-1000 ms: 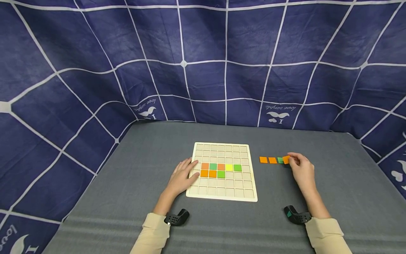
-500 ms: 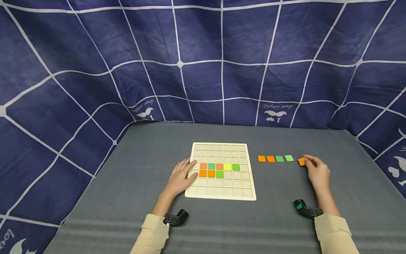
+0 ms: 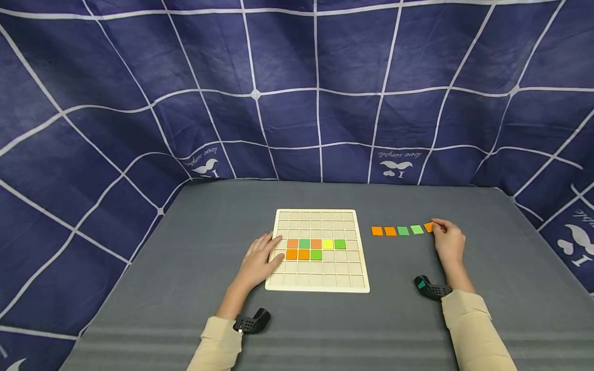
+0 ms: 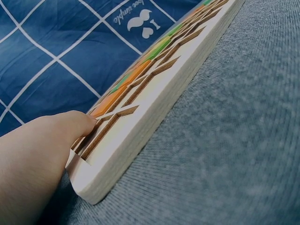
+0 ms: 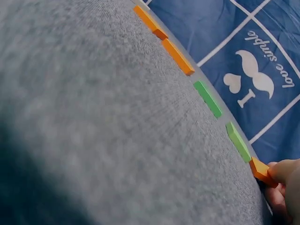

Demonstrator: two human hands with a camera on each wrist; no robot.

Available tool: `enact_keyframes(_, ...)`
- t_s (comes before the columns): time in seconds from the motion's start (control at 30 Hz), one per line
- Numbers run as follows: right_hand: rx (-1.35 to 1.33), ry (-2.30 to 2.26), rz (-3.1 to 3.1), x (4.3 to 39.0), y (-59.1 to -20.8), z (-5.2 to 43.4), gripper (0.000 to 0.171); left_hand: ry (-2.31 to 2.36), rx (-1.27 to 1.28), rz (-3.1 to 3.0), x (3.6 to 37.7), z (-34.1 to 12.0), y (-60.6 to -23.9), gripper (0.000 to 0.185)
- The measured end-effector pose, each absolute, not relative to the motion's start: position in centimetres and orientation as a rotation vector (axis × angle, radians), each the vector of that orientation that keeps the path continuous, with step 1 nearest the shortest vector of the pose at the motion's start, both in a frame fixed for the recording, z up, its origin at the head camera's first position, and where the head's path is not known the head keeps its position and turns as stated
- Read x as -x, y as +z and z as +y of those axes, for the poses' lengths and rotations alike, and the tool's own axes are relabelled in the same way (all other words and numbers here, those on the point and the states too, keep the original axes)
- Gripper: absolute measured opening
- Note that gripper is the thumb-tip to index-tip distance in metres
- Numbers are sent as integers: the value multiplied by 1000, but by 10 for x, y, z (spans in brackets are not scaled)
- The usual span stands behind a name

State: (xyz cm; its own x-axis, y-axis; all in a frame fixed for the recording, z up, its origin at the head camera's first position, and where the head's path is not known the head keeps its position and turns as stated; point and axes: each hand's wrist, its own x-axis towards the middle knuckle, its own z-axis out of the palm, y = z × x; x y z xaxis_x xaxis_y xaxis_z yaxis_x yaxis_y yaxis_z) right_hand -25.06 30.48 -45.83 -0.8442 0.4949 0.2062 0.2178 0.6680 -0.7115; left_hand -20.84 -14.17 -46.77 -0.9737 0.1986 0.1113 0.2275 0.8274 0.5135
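Observation:
My right hand (image 3: 449, 243) pinches an orange square tile (image 3: 429, 227) at the right end of a row of tiles on the table. To its left lie a light green tile (image 3: 417, 229), a green tile (image 3: 402, 231) and two orange tiles (image 3: 390, 231). In the right wrist view the held tile (image 5: 260, 170) sits tilted beside the light green one. My left hand (image 3: 257, 263) rests on the left edge of a pale wooden grid board (image 3: 343, 278), fingers spread. The left wrist view shows its thumb (image 4: 77, 123) on the board's rim.
Several coloured tiles, among them a yellow tile (image 3: 328, 244), fill two rows of cells in the board. A grey cloth covers the table (image 3: 315, 330). Behind it hangs a dark blue curtain (image 3: 287, 118) with white lines.
My right hand, with the orange tile, first moves right off the row, uncovering the light green tile, then comes back left beside it. My left hand stays on the board.

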Motion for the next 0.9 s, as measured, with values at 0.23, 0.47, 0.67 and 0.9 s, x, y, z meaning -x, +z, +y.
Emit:
enact_keyframes(0.23, 486, 900, -2444, 253, -458, 300, 27, -842, 365, -2942, 210, -143, -466, 53)
enact_keyframes(0.47, 543, 1004, -2384, 247, -465, 297, 34, -837, 339, -2982, 207, -146, -466, 53)
enact_keyframes(0.67, 691, 1160, -2348, 238, -457, 297, 40, -851, 354, -2958, 205, -146, -466, 53)
enact_keyframes(0.9, 605, 1168, -2316, 227, -428, 279, 33, -858, 358, -2941, 206, -143, -467, 53)
